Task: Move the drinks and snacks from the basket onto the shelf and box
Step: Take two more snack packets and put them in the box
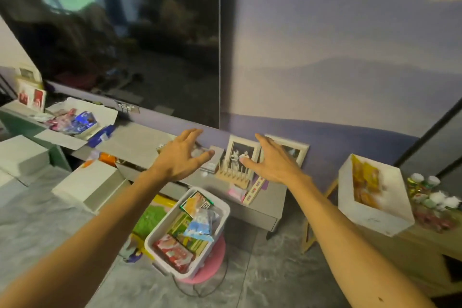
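Left grip (182, 157) and right grip (272, 160) hover side by side above the grey shelf (140, 142), both empty with fingers spread apart, while the white basket (165, 264), filled with snack packets (173, 254), sits below and between them on a pink stool (217, 257), and a white box (375, 217) stands well off to the right grip's right.

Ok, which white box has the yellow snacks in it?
The tall white box on the right, beside the little bottles. Its packets are yellow and orange; the flat box far left holds blue and pink ones.
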